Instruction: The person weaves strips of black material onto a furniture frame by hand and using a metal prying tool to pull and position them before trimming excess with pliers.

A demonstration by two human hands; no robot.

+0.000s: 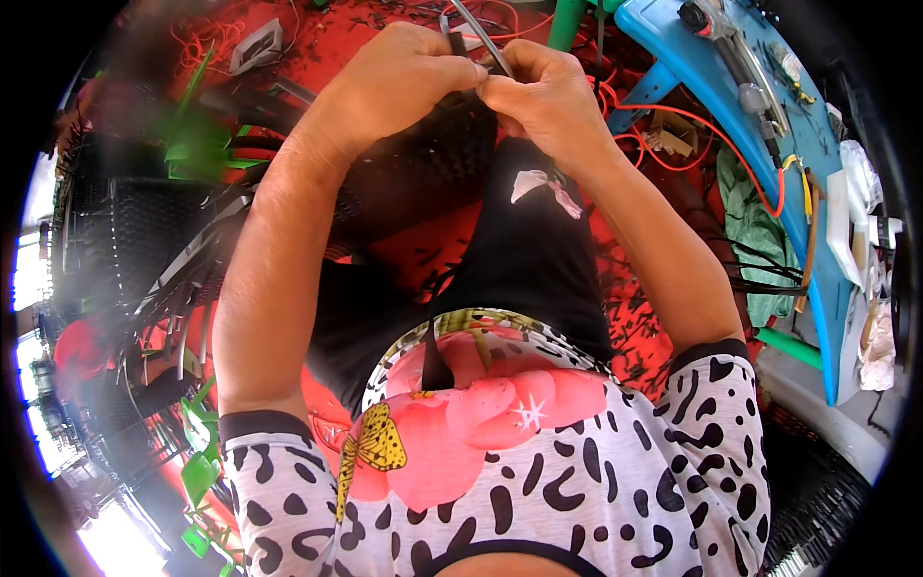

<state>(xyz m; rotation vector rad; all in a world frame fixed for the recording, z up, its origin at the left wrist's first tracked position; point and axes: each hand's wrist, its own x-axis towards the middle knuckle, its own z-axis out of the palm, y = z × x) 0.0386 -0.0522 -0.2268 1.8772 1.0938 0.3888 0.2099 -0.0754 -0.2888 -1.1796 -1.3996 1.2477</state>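
At the top centre, my left hand (404,85) and my right hand (540,94) meet, their thumbs nearly touching. The fingers of my left hand are curled closed around a dark flat strip (458,42). A thin grey metallic-looking rod (481,35) slants down into the pinched fingers of my right hand. Exactly where the strip and rod meet is hidden by the fingers. Below the hands, a dark woven piece (413,173) lies in front of my legs, partly covered by my left forearm.
A blue plastic table (663,34) curves along the right, carrying a grey and black hand tool (735,58) with a red hose (740,149). Dark scraps litter the red floor (437,236). Loose dark strips (187,279) and blurred green pieces (197,144) are at the left.
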